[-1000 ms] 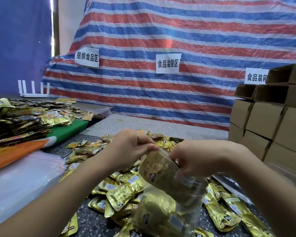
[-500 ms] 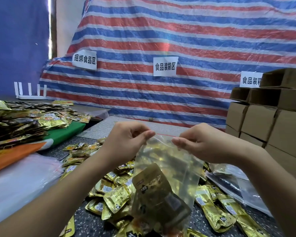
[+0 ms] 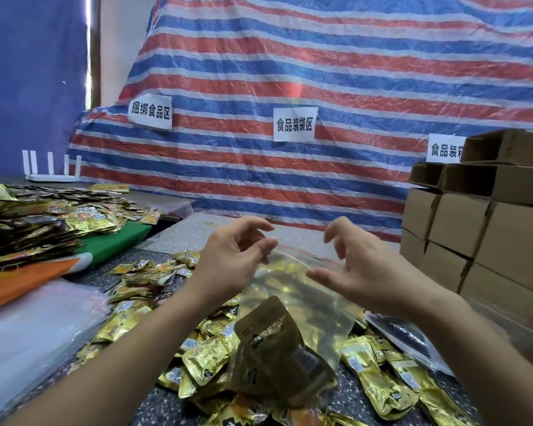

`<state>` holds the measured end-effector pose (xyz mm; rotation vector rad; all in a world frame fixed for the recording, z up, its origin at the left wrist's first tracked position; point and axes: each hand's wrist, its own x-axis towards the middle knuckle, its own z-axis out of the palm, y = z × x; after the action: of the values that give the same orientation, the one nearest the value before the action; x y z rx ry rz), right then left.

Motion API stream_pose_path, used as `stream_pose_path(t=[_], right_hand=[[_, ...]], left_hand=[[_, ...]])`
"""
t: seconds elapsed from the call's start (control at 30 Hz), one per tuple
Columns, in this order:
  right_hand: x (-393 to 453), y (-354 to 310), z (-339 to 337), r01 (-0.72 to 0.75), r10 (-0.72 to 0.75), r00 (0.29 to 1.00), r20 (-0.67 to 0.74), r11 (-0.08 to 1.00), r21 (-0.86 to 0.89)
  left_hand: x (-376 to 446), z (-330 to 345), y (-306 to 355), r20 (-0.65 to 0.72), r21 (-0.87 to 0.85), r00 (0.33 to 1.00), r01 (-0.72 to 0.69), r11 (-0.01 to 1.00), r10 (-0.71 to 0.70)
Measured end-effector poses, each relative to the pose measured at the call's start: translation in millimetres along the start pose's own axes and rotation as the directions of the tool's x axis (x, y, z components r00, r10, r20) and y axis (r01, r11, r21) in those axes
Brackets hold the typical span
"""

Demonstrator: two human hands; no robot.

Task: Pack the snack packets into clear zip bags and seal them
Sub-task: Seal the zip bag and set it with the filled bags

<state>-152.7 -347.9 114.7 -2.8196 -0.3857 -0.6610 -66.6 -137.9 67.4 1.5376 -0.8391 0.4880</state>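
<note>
So your left hand (image 3: 237, 256) pinches the top left corner of the clear zip bag (image 3: 302, 305) between thumb and forefinger, other fingers loosely curled above it. Your right hand (image 3: 363, 272) hangs just beside the bag's top right edge with fingers spread and relaxed; it may brush the film, but I can't tell, and it doesn't look like a grip. The bag hangs between both hands above the table (image 3: 173, 404), its red zip line (image 3: 308, 256) running across the top, not visibly pressed closed.

Inside sits at least one dark-gold snack packet (image 3: 277, 348), sunk to the bottom — the load is low and the upper film is slack. Loose gold packets (image 3: 206, 358) lie heaped on the table below and to both sides, and a stack of flat empty bags (image 3: 34, 330) lies to your left.

Handling, as a judgement:
- Bag film is thin, soft and probably slick; it should crumple rather than hold shape, so grab it at the stiffer zip strip, not mid-panel.
- Packets look light, foil-skinned and slippery, and seem fairly tough rather than fragile.
- One-corner hold lets the bag swing and tilt — take the opposite corner of the strip with the right hand, pull it taut, then run thumb and finger along the zip.
- Keep any packet top clear of the track or the seal likely won't catch.
</note>
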Motion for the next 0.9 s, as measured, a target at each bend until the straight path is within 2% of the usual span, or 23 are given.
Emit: stream_pose_path(t=[0.17, 0.3, 0.4, 0.57, 0.73, 0.9], right_hand=[[13, -17, 5, 0.089, -0.089, 0.996, 0.014, 0.995, -0.046], [27, -31, 7, 0.091, -0.092, 0.995, 0.023, 0.994, 0.060], [33, -35, 8, 0.074, -0.068, 0.996, -0.053, 0.989, 0.125], [32, -34, -4, 0.065, -0.034, 0.991, -0.130, 0.967, 0.245], [30, -33, -15, 0.068, -0.003, 0.981, -0.195, 0.943, 0.326], [27, -31, -18, 0.045, 0.022, 0.983, -0.184, 0.935, 0.352]], left_hand=[[2, 5, 2, 0.024, -0.005, 0.999, -0.028, 1.000, 0.029], [2, 10, 7, 0.039, 0.008, 0.996, -0.083, 0.996, 0.083], [4, 13, 11, 0.012, -0.015, 0.995, -0.103, 0.995, 0.103], [11, 12, 20, -0.056, -0.174, 0.998, 0.005, 0.985, -0.015], [13, 9, 22, 0.024, -0.163, 0.998, 0.054, 0.985, -0.051], [14, 12, 28, 0.047, -0.140, 0.998, 0.046, 0.989, -0.040]])
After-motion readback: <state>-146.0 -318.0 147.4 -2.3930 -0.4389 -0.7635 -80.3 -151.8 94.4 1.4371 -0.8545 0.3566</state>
